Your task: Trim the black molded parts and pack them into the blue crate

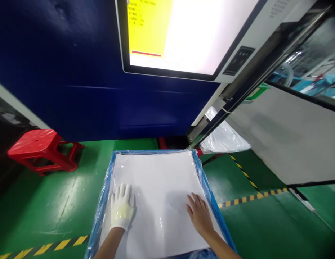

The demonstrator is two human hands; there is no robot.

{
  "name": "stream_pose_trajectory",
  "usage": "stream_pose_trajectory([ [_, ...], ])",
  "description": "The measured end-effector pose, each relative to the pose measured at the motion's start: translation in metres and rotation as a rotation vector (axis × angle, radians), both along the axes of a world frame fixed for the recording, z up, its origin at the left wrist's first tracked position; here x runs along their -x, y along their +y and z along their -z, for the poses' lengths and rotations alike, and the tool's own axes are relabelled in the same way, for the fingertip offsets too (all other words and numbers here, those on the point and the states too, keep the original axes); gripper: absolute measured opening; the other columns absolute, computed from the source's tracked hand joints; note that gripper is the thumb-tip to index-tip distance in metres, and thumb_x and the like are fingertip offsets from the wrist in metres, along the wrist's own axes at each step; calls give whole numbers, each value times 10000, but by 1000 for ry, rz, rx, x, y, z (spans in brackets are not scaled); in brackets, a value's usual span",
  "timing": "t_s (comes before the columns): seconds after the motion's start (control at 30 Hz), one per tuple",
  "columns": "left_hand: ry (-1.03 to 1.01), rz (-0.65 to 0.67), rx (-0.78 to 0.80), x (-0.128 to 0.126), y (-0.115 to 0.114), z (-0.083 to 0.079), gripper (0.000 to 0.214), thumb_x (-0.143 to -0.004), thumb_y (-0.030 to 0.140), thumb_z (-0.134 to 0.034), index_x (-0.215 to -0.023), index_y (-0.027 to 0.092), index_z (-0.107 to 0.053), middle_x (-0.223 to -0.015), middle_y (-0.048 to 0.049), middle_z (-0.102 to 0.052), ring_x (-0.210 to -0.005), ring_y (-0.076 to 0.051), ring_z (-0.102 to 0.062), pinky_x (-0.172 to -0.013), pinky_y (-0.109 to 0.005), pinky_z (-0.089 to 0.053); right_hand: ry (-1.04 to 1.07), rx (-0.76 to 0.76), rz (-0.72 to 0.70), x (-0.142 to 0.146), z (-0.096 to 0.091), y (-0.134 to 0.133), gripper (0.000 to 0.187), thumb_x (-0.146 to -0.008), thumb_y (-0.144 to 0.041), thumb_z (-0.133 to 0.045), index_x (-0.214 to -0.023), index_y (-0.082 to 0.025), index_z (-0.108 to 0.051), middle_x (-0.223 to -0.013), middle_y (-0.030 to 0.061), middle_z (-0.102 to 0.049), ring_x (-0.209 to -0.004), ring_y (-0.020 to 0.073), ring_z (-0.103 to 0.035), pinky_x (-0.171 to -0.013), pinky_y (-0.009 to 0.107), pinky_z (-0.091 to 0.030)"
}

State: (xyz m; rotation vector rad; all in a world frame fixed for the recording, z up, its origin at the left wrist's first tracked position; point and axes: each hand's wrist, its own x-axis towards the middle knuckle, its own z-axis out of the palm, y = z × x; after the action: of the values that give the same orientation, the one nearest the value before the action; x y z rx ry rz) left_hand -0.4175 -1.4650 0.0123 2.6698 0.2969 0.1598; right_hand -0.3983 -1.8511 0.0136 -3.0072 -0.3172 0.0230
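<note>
A blue crate (pixel 102 194) lined with clear plastic stands on the green floor in front of me. A large white sheet (pixel 159 180) lies flat across its top. My left hand (pixel 121 207), in a white glove, lies flat on the sheet near the left side, fingers stretched out. My right hand (pixel 200 214), bare, lies flat on the sheet near the right side, fingers slightly apart. Neither hand holds anything.
A red plastic stool (pixel 41 149) stands at the left. A dark blue machine wall (pixel 89 82) carries a bright screen (pixel 189 32) above. A clear plastic bag (pixel 224 138) lies at the right. Yellow-black tape (pixel 251 197) marks the green floor.
</note>
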Motion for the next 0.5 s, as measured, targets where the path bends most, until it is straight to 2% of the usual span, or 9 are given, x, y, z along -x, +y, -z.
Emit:
stream_pose_trajectory([
  [0.1,28,19,-53,-7,2,42,468,-914,289,-404,-1362,200,-505,-1447,-120,-424,-1410,-322,-224,-1162,-531,-121,-44,4,17,-25,21,-11,502,-969,-429,-360,-1435,-248,-404,-1535,61,-267,-1425,306,-152,-1139,536,-146],
  [0.17,36,38,-100,-10,2,64,471,-907,301,-417,-1362,223,-510,-1437,-104,-441,-1421,-314,-196,-1172,-524,-90,-42,-10,32,-37,41,-17,505,-969,-408,-356,-1447,-247,-381,-1539,48,-258,-1434,288,-123,-1151,537,-99],
  [0.23,35,55,-122,-15,-1,74,486,-898,317,-432,-1371,229,-501,-1462,-104,-407,-1439,-310,-129,-1177,-517,-84,-26,-39,58,-43,59,-19,502,-964,-382,-358,-1442,-231,-388,-1527,51,-285,-1435,279,-119,-1156,540,-76],
  [0.3,47,60,-84,-19,-5,71,495,-897,332,-427,-1373,215,-497,-1481,-111,-376,-1446,-312,-88,-1177,-520,-92,-1,-84,84,-47,67,-19,507,-950,-376,-385,-1437,-234,-398,-1526,37,-289,-1436,280,-114,-1161,540,-67],
  [0.37,74,68,-18,-17,-3,58,471,-905,346,-401,-1338,218,-531,-1452,-82,-425,-1437,-291,-157,-1177,-485,-161,35,-148,105,-48,58,-28,478,-924,-411,-433,-1379,-273,-480,-1491,0,-363,-1415,271,-207,-1169,490,-141],
  [0.43,78,69,31,-1,14,38,450,-916,372,-367,-1309,241,-542,-1383,-30,-508,-1366,-232,-344,-1136,-392,-307,58,-217,182,-43,33,-53,433,-915,-473,-428,-1289,-303,-563,-1397,-20,-492,-1319,248,-401,-1114,398,-326],
  [0.47,61,28,38,13,28,27,443,-920,391,-357,-1302,258,-535,-1350,-8,-537,-1302,-206,-434,-1092,-350,-376,54,-246,265,-37,17,-73,440,-935,-496,-365,-1265,-297,-577,-1331,-3,-555,-1222,239,-510,-1024,363,-437],
  [0.5,36,-74,33,30,44,15,445,-926,409,-339,-1312,267,-508,-1324,-5,-553,-1238,-198,-496,-1050,-343,-425,24,-259,391,-28,1,-94,499,-951,-511,-284,-1313,-271,-530,-1309,43,-570,-1136,259,-573,-926,387,-509],
])
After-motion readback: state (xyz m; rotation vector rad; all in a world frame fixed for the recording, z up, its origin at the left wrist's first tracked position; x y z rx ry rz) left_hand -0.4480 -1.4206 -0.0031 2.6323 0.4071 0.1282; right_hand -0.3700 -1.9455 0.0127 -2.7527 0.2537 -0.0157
